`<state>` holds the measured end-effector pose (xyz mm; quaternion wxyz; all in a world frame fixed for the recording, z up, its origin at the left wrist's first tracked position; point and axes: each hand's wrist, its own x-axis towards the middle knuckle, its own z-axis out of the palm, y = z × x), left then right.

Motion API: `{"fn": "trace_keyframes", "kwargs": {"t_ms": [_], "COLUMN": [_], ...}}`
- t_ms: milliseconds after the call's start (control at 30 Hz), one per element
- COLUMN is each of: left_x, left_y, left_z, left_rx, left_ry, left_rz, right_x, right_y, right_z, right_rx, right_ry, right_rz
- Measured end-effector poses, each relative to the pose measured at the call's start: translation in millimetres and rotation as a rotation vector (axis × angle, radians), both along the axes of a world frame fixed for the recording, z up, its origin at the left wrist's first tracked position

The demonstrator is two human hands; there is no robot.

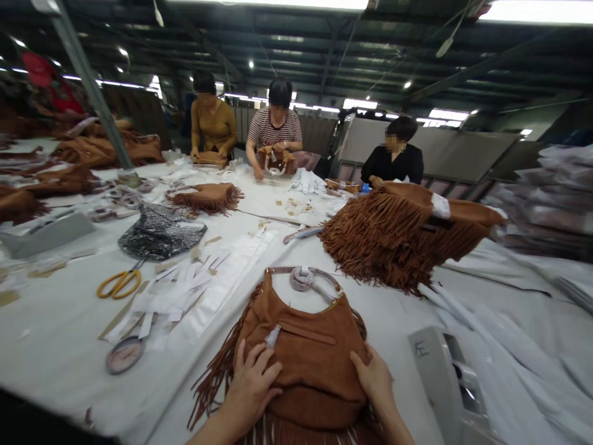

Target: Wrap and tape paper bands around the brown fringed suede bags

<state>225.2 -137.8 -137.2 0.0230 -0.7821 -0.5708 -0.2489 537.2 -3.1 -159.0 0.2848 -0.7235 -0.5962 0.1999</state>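
A brown suede fringed bag (pixel 306 346) lies flat on the white table (pixel 69 346) right in front of me, its handle wrapped in paper at the far end. My left hand (pixel 252 386) rests on the bag's near left part with fingers spread beside the wrapped zipper pull. My right hand (pixel 373 377) presses on the bag's right edge, fingers curled over the side.
A pile of fringed bags (pixel 403 238) sits to the right. Yellow-handled scissors (pixel 119 283), paper strips (pixel 185 290), a tape roll (pixel 124 354) and a silver bag (pixel 160 233) lie left. A grey device (pixel 445 377) stands at right. Three people work across the table.
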Motion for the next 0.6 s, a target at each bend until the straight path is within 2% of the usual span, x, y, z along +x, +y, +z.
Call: {"fn": "trace_keyframes", "kwargs": {"t_ms": [167,333,467,533,600], "left_x": [0.4,-1.2,-8.6,-15.4,-23.6], "left_y": [22.9,38.7,38.1,31.8,19.9], "left_z": [7.5,8.1,10.0,12.4,14.8], "left_rx": [-0.113,-0.159,-0.194,-0.202,-0.171], "left_ry": [-0.024,-0.044,-0.055,-0.07,-0.125], "left_rz": [0.053,0.083,0.022,-0.019,-0.027], "right_x": [-12.6,-26.0,-31.1,-30.4,-28.9], "right_y": [34.4,42.8,28.3,10.2,-18.0], "right_z": [9.8,25.5,35.1,41.6,48.9], "right_rx": [-0.09,-0.132,-0.085,-0.035,0.095], "right_ry": [-0.046,-0.015,0.0,-0.01,-0.037], "right_rz": [0.006,0.016,-0.022,-0.064,-0.081]}}
